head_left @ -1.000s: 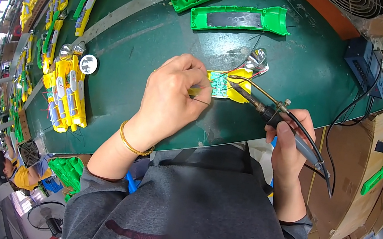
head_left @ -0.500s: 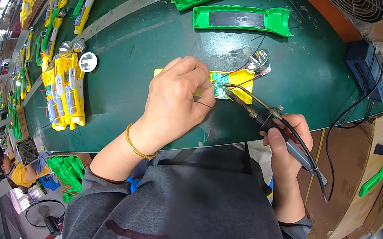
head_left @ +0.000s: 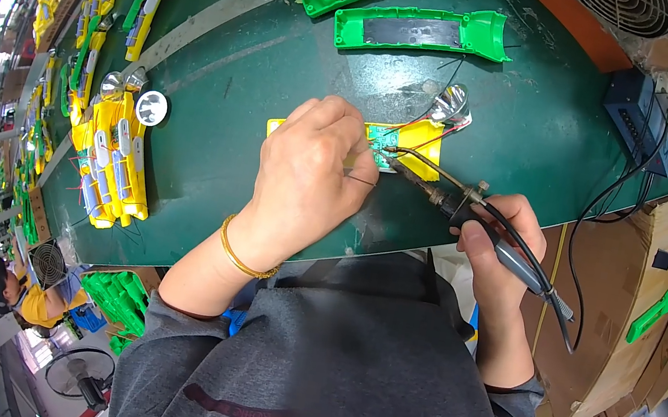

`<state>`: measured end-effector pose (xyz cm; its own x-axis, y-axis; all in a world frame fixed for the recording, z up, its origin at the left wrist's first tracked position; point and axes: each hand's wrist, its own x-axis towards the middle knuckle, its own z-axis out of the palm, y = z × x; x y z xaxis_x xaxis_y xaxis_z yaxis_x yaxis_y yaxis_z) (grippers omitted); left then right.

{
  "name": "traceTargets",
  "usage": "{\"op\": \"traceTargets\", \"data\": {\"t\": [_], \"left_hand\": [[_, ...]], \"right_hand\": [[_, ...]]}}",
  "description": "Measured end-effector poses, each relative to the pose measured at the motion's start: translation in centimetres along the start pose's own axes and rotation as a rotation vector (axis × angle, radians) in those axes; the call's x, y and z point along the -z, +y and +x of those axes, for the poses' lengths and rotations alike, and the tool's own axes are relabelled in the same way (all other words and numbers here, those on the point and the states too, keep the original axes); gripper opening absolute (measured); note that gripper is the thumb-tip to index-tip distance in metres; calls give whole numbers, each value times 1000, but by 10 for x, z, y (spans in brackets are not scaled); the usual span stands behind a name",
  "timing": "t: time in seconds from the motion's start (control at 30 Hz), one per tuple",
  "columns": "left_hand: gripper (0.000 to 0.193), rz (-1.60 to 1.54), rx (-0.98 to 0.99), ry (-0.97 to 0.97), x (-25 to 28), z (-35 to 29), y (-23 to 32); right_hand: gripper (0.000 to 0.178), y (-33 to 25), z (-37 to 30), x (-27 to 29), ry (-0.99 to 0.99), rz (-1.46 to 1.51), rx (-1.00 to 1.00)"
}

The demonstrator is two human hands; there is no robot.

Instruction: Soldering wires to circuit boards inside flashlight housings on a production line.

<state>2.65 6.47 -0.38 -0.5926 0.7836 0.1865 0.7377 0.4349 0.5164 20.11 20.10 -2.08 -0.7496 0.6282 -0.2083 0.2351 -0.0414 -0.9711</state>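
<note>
Right hand point(head_left: 498, 276) slants soldering iron point(head_left: 461, 215) forward-left

A factory assembly workshop: yellow lamp bodies point(head_left: 128, 173) cluster by the left edge of a green worktable point(head_left: 200, 180), green casings point(head_left: 482, 37) lie at its far edge, and a soldering iron point(head_left: 520, 265) extends over the near edge. A blue electrical box point(head_left: 631, 115) sits by the right edge, cardboard cartons point(head_left: 594, 286) beyond; a yellow-shirted co-worker point(head_left: 37, 306) is past the near-left corner.
</note>
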Motion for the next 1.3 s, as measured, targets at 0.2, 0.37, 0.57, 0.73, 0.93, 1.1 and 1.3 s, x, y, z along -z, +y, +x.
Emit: {"op": "traceTargets", "data": {"t": [0.2, 0.37, 0.57, 0.73, 0.93, 1.1, 1.3], "left_hand": [[10, -10, -5, 7, 0, 0, 0], [10, -13, -6, 10, 0, 0, -1], [10, -16, -5, 14, -1, 0, -1], [10, -11, -6, 23, -2, 0, 0], [10, -7, -20, 31, -2, 0, 0], [10, -1, -37, 45, -3, -1, -2], [10, -31, -49, 44, -3, -3, -3]], "right_hand": [[15, -5, 0, -1, 49, 200, -31], [14, 0, 1, 2, 11, 89, -16], [13, 0, 3, 1, -2, 45, -3], [14, -2, 3, 3, -7, 57, -3], [15, -2, 3, 4, 17, 105, 12], [15, -1, 4, 3, -11, 59, -9], [14, 0, 4, 5, -10, 21, -8]]}}
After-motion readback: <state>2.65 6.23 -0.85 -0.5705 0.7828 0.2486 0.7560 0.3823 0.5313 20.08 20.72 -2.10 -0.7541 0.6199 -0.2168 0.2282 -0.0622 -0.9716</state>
